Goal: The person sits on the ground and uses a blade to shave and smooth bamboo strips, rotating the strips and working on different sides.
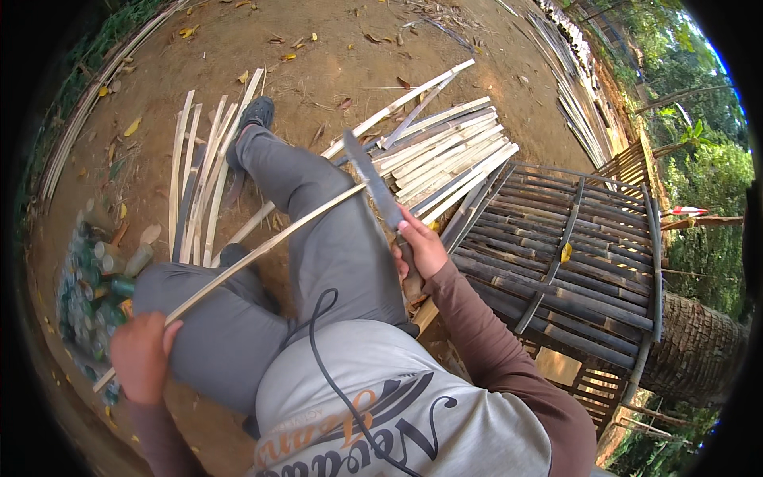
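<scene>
My left hand [145,356] is closed around a long, thin bamboo strip [262,249] close to its near end. The strip slants up and to the right across my thighs. My right hand [421,248] grips a machete [373,180] by its handle, with the blade pointing up and away to the left. The strip's far end meets the blade's edge about midway along it; whether they touch or only overlap in view, I cannot tell. Both hands are in front of my seated body, and part of the handle is hidden by my fingers.
Split bamboo strips [445,151] are piled beyond my right hand, and more strips [208,176] lie by my foot. A dark bamboo bench [556,246] stands at the right beside a tree trunk [691,350]. Several bottles [87,278] lie at the left.
</scene>
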### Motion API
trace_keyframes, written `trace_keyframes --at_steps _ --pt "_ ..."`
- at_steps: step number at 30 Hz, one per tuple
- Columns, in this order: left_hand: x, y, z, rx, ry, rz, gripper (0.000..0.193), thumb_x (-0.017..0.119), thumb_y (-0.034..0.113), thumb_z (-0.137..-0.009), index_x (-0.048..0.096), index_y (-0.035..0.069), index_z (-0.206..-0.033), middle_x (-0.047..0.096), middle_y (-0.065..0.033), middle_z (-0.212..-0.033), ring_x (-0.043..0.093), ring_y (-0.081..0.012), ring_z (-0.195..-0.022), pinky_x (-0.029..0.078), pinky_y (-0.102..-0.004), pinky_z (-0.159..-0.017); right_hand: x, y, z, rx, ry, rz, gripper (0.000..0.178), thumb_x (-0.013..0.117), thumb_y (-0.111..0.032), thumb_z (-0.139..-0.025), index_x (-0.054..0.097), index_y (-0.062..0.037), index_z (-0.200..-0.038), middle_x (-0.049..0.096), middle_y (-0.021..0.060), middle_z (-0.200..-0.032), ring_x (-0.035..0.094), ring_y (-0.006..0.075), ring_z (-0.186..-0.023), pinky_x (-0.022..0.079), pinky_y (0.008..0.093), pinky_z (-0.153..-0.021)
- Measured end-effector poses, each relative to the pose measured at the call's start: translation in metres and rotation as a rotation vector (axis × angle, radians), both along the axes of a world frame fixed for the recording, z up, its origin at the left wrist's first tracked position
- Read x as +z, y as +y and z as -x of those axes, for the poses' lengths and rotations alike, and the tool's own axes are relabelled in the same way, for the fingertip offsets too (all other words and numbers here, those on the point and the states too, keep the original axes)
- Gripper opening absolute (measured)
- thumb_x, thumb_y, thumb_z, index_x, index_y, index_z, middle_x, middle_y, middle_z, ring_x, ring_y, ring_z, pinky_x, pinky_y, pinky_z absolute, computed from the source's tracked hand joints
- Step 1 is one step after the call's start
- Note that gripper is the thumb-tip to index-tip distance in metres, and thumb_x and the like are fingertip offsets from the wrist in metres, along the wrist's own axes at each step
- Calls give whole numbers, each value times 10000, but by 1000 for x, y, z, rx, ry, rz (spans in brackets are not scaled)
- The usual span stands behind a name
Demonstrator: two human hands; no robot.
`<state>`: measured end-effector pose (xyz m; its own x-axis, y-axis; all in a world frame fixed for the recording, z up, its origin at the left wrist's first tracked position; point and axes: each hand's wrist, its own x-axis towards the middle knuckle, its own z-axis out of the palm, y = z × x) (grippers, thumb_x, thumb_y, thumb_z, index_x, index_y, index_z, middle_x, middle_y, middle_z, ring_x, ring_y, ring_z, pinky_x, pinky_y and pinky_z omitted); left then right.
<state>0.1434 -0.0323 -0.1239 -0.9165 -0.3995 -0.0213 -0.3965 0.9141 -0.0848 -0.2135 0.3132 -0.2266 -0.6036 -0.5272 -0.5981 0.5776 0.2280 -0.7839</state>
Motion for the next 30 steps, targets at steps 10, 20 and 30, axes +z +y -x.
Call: trace_keyframes --at_steps 10,20,30 --pt "2 2 -3 -13 35 8 337 782 326 -874 559 77 -831 570 -140 -771 601 -376 -729 455 -489 -640 -24 20 50 -194 207 -109 559 522 -258 -1123 375 -202 -1659 592 66 -743 529 152 -500 473 293 -471" --pt "1 0 -10 34 23 -51 335 785 319 -872 564 72 -822 569 -142 -768 594 -383 -738 454 -496 -646 6 -8 -4 68 144 -60 537 507 -222 -1130 391 -177 -1652 591 33 -756 527 120 -503 483 276 -471" --pt "4 7 -6 30 20 -28 320 783 309 -881 566 82 -821 573 -134 -760 594 -376 -718 461 -485 -659 19 -12 -35 194 107 1 541 488 -219 -1133 371 -159 -1657 572 72 -737 520 141 -479 472 284 -459"
